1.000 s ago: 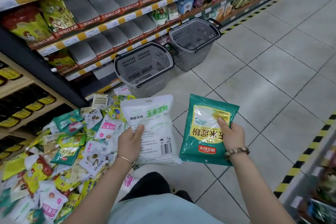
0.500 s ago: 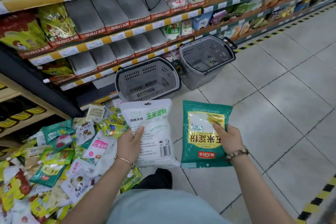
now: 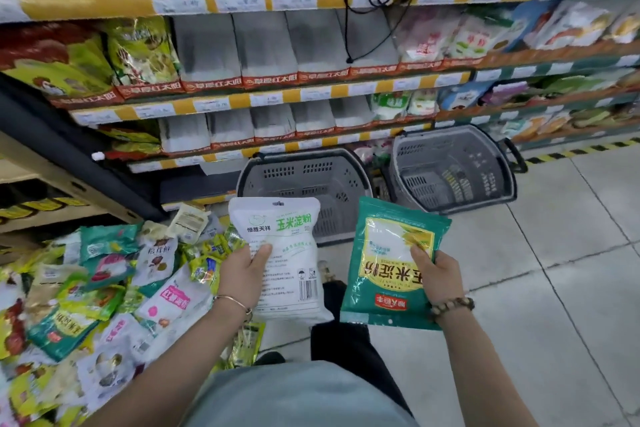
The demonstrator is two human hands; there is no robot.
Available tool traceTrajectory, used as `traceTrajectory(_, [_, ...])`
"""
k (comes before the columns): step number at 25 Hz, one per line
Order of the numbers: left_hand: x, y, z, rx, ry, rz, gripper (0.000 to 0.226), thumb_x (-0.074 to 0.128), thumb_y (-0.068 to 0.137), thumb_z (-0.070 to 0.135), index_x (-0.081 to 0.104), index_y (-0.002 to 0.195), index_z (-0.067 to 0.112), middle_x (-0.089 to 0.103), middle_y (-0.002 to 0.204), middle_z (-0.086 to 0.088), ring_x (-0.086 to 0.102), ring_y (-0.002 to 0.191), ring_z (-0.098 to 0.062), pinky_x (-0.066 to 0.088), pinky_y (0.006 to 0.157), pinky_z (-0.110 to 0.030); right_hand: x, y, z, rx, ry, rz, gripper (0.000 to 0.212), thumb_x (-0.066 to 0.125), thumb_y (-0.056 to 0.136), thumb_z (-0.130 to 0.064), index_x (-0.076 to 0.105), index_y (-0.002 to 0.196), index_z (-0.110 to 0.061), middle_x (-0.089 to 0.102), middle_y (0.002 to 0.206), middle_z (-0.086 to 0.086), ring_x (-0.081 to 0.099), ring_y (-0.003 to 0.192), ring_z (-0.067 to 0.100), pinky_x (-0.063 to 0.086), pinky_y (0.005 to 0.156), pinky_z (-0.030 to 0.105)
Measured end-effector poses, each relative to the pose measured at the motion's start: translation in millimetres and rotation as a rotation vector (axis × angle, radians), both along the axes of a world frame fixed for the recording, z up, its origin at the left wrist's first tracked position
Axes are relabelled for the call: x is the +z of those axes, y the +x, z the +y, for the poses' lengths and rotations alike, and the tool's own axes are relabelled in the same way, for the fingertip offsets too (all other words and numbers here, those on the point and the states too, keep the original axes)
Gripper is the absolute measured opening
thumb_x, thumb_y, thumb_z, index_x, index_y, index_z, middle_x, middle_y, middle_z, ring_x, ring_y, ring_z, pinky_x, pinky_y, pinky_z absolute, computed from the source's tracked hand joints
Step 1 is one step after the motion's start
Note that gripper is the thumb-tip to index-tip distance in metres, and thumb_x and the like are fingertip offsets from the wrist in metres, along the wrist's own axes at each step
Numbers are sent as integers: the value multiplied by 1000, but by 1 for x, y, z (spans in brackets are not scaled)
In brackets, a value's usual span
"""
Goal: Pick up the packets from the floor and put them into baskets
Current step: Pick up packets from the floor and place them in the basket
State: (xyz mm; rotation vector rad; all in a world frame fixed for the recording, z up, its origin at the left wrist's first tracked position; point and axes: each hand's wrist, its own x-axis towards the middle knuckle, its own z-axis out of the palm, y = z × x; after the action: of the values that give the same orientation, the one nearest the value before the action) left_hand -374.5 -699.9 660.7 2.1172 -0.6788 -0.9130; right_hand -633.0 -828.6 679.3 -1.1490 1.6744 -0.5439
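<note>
Right, nearest the camera is a grey shirt [image 3: 294, 395] over dark trousers [image 3: 346, 340], with both forearms reaching forward. The left hand [image 3: 242, 274], thin bangle [image 3: 235, 302] at the wrist, grips a white packet [image 3: 287, 246] with green lettering by its lower left edge, thumb pressed on the front and fingers hidden behind. The packet is upright, barcode at lower right. The right hand [image 3: 438, 276], bead bracelet [image 3: 452, 305] at the wrist, grips a green packet [image 3: 384, 274] with a yellow panel by its lower right side, thumb on the front. Its print reads upside down and it is slightly tilted. Both packets are held in the air side by side, not touching, above the tiled floor [image 3: 554, 288]. To the left a pile of packets [image 3: 104, 288] lies on the floor, overlapping, in mixed green, white, pink and yellow. Beyond the held packets two grey perforated baskets stand on the floor against the shelving. The left basket [image 3: 298, 180] is right behind the white packet, and the right basket [image 3: 446, 163] is just beside it; contents, cannot tell. Behind them are shelves [image 3: 277, 94] with yellow price strips, grey tray slots and bagged goods. A black cord [image 3: 349, 11] hangs from the upper shelf. Yellow-black striped tape [image 3: 571, 151] runs along the floor at far right.
</note>
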Motion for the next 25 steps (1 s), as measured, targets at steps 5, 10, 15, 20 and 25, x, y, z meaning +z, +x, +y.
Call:
traceTrajectory(5, [-31,25,-89,92,127,-60,41,52,94,27,60,80,-10,64,80,-25,57,72,-29,41,66,-35,-37,53,-129,243,26,65,26,57,91,-18,61,79,4,63,78,27,53,67,25,40,61,33])
traceTrajectory(10, [-88,52,-150,233,302,-102,47,56,92,29,37,54,8,50,57,-13,52,65,-31,25,56,-34,-96,103,-209,391,57,191,38,58,91,-25,53,63,0,50,57,13,42,57,20,31,53,34])
traceTrajectory(15, [-197,95,-185,436,364,2,51,59,90,31,35,56,2,41,50,-17,50,56,-35,39,54,-39,-224,148,-247,463,99,302,48,59,89,-32,49,57,3,47,53,17,42,54,23,25,51,33])
traceTrajectory(20, [-335,136,-215,327,398,-132,44,50,94,34,60,84,-8,63,85,-33,62,83,-44,49,68,-41,-377,195,-268,514,151,342,54,61,87,-36,37,50,-5,35,49,7,33,50,18,24,56,34])
traceTrajectory(25, [-489,154,-234,219,439,-154,49,51,93,39,59,83,-8,62,93,-33,58,92,-44,42,73,-40,-525,219,-287,560,139,438,46,54,91,-41,58,88,5,60,85,25,57,82,33,36,65,38])
